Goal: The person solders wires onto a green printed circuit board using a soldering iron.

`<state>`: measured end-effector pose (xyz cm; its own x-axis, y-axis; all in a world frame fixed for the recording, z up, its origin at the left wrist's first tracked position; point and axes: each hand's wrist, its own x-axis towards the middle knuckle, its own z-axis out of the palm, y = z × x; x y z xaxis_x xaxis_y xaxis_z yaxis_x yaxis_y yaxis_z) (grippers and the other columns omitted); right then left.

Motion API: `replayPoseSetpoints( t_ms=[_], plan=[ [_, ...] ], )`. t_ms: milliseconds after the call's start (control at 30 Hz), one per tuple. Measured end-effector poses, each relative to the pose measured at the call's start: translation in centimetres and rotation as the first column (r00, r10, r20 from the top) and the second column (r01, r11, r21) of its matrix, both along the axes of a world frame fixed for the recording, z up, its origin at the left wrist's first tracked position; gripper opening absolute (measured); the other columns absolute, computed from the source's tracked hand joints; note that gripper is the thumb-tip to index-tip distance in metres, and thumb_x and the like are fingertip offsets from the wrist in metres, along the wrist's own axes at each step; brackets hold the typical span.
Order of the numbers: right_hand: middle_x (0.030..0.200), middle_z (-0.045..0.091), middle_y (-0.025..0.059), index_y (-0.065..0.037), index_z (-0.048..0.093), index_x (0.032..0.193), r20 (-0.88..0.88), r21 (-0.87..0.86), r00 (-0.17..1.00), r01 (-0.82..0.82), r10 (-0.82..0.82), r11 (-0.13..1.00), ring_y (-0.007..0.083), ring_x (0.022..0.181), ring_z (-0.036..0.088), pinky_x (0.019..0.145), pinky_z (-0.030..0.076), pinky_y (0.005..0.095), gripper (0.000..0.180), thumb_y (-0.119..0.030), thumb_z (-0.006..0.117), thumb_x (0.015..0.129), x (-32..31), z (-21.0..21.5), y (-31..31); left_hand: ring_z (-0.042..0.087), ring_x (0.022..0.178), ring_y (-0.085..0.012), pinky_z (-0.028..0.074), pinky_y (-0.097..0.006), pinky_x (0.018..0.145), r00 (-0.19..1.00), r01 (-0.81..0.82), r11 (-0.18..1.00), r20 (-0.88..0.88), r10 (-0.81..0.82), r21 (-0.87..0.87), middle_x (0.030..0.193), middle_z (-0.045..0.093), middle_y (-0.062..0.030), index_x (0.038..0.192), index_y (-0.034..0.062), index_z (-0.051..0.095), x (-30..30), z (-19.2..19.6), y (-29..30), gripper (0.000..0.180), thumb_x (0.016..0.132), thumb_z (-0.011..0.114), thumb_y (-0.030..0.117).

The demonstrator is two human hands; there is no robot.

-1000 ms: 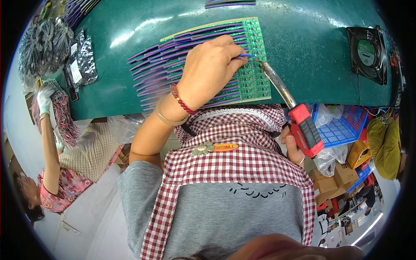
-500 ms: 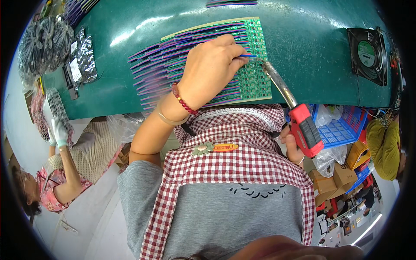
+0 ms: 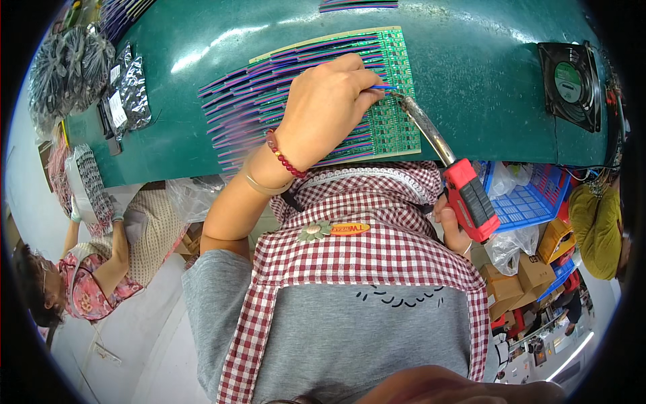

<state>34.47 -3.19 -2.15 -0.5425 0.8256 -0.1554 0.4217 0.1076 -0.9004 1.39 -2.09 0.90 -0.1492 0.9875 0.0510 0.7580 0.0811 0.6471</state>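
Note:
A panel of green circuit boards (image 3: 406, 124) lies on the bench, with rows of thin purple, black and pink wires (image 3: 235, 84) running left from it. Above the panel, my left hand (image 3: 330, 101) pinches a short blue wire (image 3: 385, 87), its end over the boards. My right hand (image 3: 452, 225) grips the red and black handle of a soldering iron (image 3: 471, 202), low beside my checkered apron. The iron's metal barrel slants up and left, its tip right by the end of the blue wire. Whether tip and wire touch I cannot tell.
A black fan (image 3: 570, 86) stands at the bench's right. Bagged parts (image 3: 70, 71) and a silvery pouch (image 3: 130, 94) lie at the left. Another wire bundle (image 3: 359, 5) is at the far edge. Below right are a blue crate (image 3: 531, 202) and cartons (image 3: 505, 286). A co-worker (image 3: 101, 283) sits left.
The soldering iron has shifted slightly left, its tip closer to the wire's end. My left hand has stayed almost still. The co-worker's hands have moved down onto a bundle of parts.

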Motion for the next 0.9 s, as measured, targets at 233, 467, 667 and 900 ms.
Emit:
replayPoseSetpoints(
  t_ms=[233, 467, 667, 900],
  plan=[
    [0.063, 0.051, 0.0078, 0.007, 0.041, 0.125, -0.296, -0.189, 0.941, 0.108, -0.162, 0.976, 0.0151, 0.052, 0.048, 0.053, 0.043, 0.0293, 0.052, -0.029, 0.061, 0.092, -1.2, 2.3, 1.1, 0.063, 0.072, -0.0287, 0.049, -0.037, 0.063, 1.0, -0.004, 1.0, 0.017, 0.004, 0.005, 0.079, 0.062, -0.0096, 0.085, 0.003, 0.071, 0.2, -0.1, 0.7, 0.013, 0.076, 0.072, 0.012],
    [0.064, 0.049, 0.0065, 0.004, 0.043, 0.124, -0.552, -0.038, 0.747, 0.421, -0.37, 0.906, 0.0124, 0.047, 0.043, 0.047, 0.043, 0.0275, 0.057, -0.041, 0.056, 0.092, -0.1, 5.5, 3.9, 0.061, 0.07, -0.0303, 0.047, -0.037, 0.063, 0.999, 0.034, 0.999, 0.017, -0.035, 0.042, 0.076, 0.06, -0.0121, 0.085, 0.0011, 0.07, 0.3, 0.4, 0.6, 0.013, 0.076, 0.072, 0.011],
    [0.067, 0.05, 0.0073, 0.004, 0.043, 0.126, -0.72, 0.204, 0.609, 0.644, -0.332, 0.738, 0.0115, 0.048, 0.047, 0.047, 0.045, 0.028, 0.047, -0.033, 0.049, 0.097, 3.8, 9.3, 10.4, 0.059, 0.067, -0.0304, 0.046, -0.037, 0.061, 0.999, 0.012, 0.999, 0.033, -0.014, 0.036, 0.076, 0.059, -0.0124, 0.083, 0.001, 0.069, 0.4, 0.6, -0.6, 0.01, 0.077, 0.071, 0.009],
    [0.066, 0.055, 0.0062, 0.003, 0.059, 0.108, -0.519, 0.052, 0.564, 0.77, -0.642, 0.636, 0.0122, 0.045, 0.047, 0.044, 0.043, 0.028, 0.03, -0.023, 0.061, 0.093, 4.2, 6.7, 20.0, 0.059, 0.068, -0.0318, 0.046, -0.038, 0.061, 0.999, -0.022, 1.0, -0.033, 0.022, -0.006, 0.076, 0.059, -0.0128, 0.083, 0.0007, 0.068, 0.4, 0.4, -0.4, 0.011, 0.078, 0.071, 0.011]
  ],
)
